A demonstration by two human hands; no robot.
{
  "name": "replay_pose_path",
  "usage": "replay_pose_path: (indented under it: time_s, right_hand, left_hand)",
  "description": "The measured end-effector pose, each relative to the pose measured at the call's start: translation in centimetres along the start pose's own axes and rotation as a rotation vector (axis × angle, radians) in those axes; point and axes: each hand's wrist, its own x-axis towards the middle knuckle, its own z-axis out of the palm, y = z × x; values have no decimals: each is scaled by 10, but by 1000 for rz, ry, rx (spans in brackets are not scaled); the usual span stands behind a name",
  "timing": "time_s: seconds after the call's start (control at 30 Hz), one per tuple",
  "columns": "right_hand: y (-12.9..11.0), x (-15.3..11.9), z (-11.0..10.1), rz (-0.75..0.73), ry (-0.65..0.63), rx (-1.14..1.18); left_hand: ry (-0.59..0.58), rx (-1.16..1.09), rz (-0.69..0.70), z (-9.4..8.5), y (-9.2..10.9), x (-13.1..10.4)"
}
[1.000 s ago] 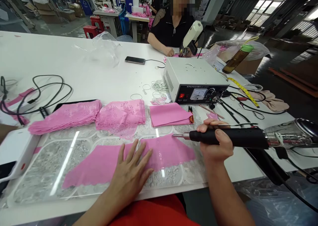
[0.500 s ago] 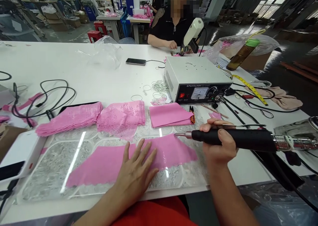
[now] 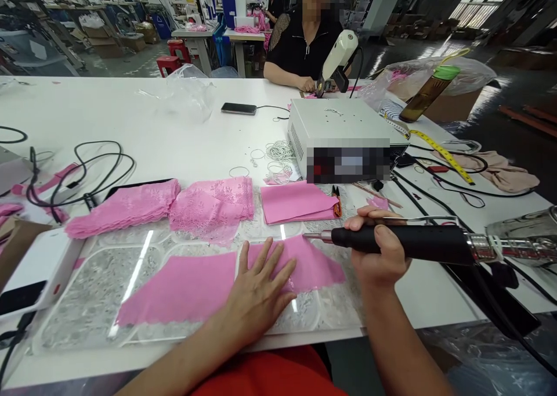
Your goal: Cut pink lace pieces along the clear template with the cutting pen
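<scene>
My left hand (image 3: 261, 291) lies flat with fingers spread on a cut piece of pink fabric (image 3: 191, 285). The fabric rests on a clear patterned plastic mat (image 3: 100, 291). My right hand (image 3: 380, 251) is wrapped round the black grip of a handheld ultrasonic welder (image 3: 422, 244). Its thin metal tip touches or hovers just over the fabric's upper edge; which one, I cannot tell. Beyond the mat's middle lie a stack of pink lace pieces (image 3: 126, 207), more pink lace (image 3: 213, 207) and folded plain pink fabric (image 3: 296, 201). Orange-handled snips (image 3: 336, 203) sit beside the folded fabric.
Behind the welder stands its grey control box (image 3: 343, 117), with black cables running right. A phone (image 3: 238, 108), a yellow tape measure (image 3: 444, 155) and a green-capped bottle (image 3: 429, 94) lie farther back. At left are looped cables (image 3: 82, 169) and a white device (image 3: 39, 268). A person (image 3: 304, 53) sits opposite.
My left hand has slid to the right along the fabric, closer to the welder tip. The welder in my right hand has shifted slightly left.
</scene>
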Motion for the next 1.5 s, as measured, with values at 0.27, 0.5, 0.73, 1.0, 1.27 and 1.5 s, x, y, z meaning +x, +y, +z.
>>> replay_pose_path:
  time_s: [0.27, 0.5, 0.73, 1.0, 1.27, 1.5]
  right_hand:
    - [-1, -1, 1, 9, -1, 7]
    - [0, -2, -2, 10, -30, 0]
    - [3, -1, 1, -35, -82, -34]
    - [-17, 3, -13, -18, 72, -15]
    - [-48, -1, -48, -28, 88, -101]
    - [-50, -4, -55, -50, 61, -122]
  left_hand:
    - [35, -43, -23, 1, 2, 1]
    - [33, -64, -32, 2, 2, 1]
    - [46, -42, -2, 2, -1, 2]
    - [58, -35, 14, 3, -2, 1]
    - [63, -71, 24, 2, -3, 3]
    - [63, -63, 33, 1, -3, 3]
